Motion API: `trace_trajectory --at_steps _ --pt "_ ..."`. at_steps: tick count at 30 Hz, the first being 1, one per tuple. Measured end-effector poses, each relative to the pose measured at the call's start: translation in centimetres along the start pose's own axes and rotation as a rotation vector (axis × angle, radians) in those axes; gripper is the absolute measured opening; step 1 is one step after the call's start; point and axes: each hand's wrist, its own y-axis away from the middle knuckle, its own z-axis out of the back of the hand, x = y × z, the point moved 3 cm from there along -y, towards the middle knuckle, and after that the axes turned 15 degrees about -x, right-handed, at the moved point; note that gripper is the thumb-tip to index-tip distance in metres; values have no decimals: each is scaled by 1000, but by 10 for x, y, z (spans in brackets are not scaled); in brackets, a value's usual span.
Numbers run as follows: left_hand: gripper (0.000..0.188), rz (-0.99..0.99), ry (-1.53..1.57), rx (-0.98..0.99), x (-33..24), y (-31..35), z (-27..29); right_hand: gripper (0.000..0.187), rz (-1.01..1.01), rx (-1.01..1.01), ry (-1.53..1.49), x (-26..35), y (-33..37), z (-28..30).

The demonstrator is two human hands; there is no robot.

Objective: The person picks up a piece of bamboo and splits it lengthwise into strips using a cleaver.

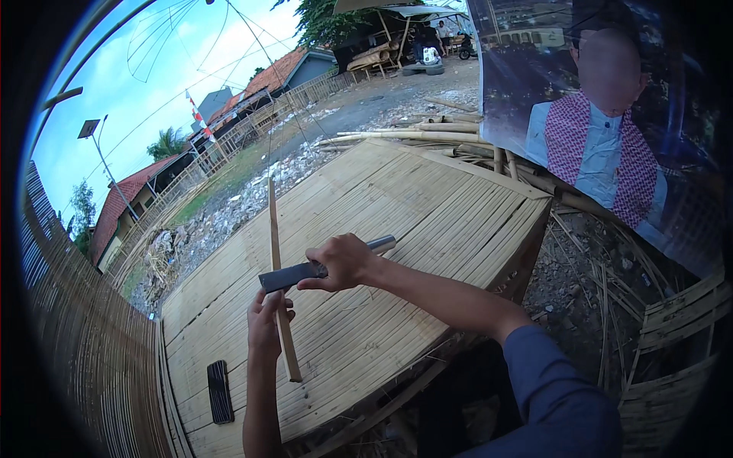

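My right hand (341,263) is closed around a broad-bladed knife (286,276). Its dark, square-ended blade points left, and a silvery tube-like handle end sticks out behind my fist. In my left hand (266,320) is a long flat bamboo strip (275,221), gripped just below the blade. The strip stands tilted, one end rising away from me and the other low near my left wrist. The blade crosses in front of the strip; whether its edge bites in cannot be seen. Both hands are above a bamboo-slat platform (374,328).
A black phone (220,391) lies on the platform left of my left forearm. A woven bamboo screen (84,328) borders the left side. Bamboo poles (427,136) are piled beyond the far edge. At right hangs a large printed banner (603,130), above scattered bamboo scraps.
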Motion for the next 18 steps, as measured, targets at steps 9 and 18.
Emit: trace_trajectory --at_steps 9,18 --pt "51 -1 273 100 27 24 9 66 66 127 -55 31 8 -8" --pt "48 -201 10 68 1 48 -8 65 71 256 -196 59 7 -1"
